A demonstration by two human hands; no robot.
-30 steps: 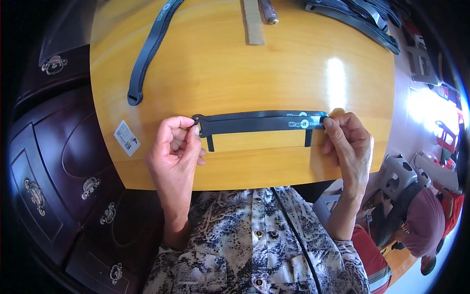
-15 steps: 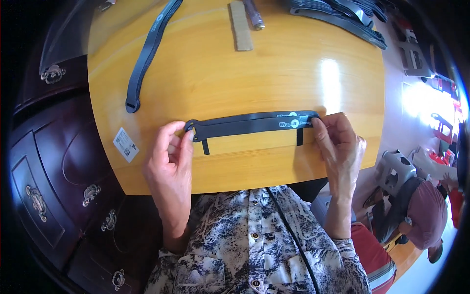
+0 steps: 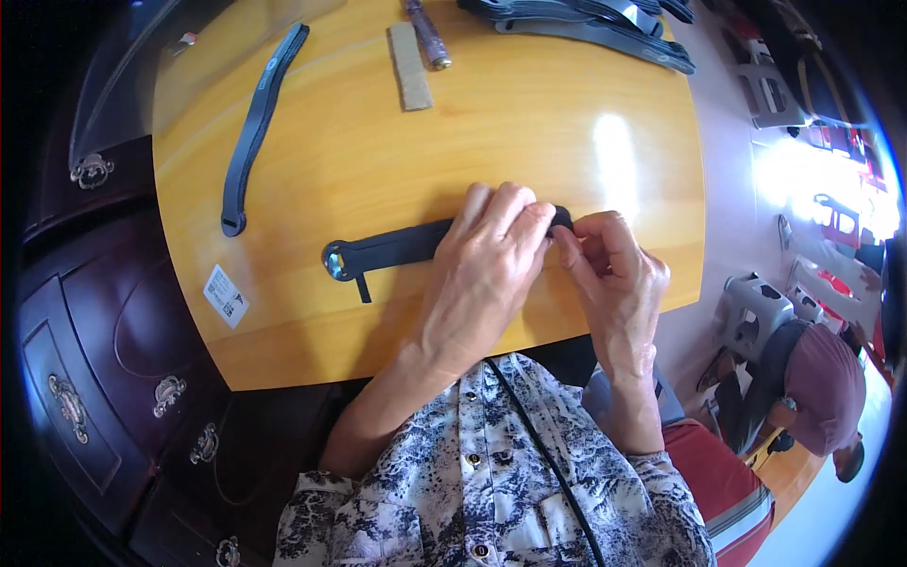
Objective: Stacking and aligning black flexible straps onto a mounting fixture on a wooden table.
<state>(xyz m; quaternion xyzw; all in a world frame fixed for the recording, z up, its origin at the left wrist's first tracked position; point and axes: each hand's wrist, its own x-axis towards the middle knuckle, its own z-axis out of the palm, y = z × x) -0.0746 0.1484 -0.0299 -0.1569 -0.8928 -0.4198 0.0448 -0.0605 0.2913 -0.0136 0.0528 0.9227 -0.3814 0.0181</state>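
Observation:
A black hook-and-loop storage strap (image 3: pixel 392 248) lies across the near part of the wooden table, with a shiny round eyelet at its left end. My left hand (image 3: pixel 491 265) reaches over its right half, fingers bent and closed on it, hiding that stretch. At the right end, my right hand (image 3: pixel 614 260) pinches the strap's tip between thumb and fingers. A short narrow black strip (image 3: pixel 365 287) sticks out below the strap near the eyelet. The second such strip seen earlier is hidden behind my left hand or moved; I cannot tell which.
Similar black straps (image 3: pixel 253 142) lie in a stack at the left, and a larger pile (image 3: pixel 595 33) sits at the far right. Between them are a cardboard strip (image 3: pixel 409 66) and a purple cylindrical object (image 3: pixel 430 38). A white label (image 3: pixel 227 296) is near the left edge.
My left hand has let go of the eyelet end and moved right along the strap, beside my right hand. The strap's printed face no longer shows. The whole view has shifted slightly.

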